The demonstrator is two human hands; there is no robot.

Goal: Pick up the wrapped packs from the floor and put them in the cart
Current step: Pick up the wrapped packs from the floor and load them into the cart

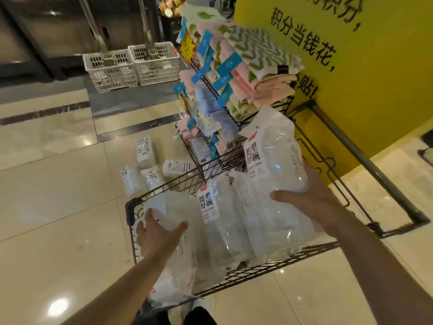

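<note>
A person is standing over a black wire cart (133, 214) on a glossy tiled floor (58, 207), both bare forearms reaching into it. The right hand (302, 195) is gripping the lower end of a clear wrapped pack (274, 156) bearing a white label with black characters, thumb curled across its front, and is holding it upright above the right side of the basket. The left hand (159, 233) is hovering with fingers spread and relaxed over a second clear pack (173, 254) that is lying at the cart's near left corner; whether the palm is touching the wrap cannot be told. More wrapped packs, one of them labelled (213, 207), are lying side by side in the basket between the two hands. Four further packs (145, 165) are sitting on the floor just beyond the cart's far left corner, close together. Directly ahead, a wire rack is carrying folded towels (246, 66) in pink, green and white with blue tags. Two pale plastic baskets (133, 66) are standing side by side on the floor well beyond. A yellow wall (375, 66) with black lettering is rising at right
</note>
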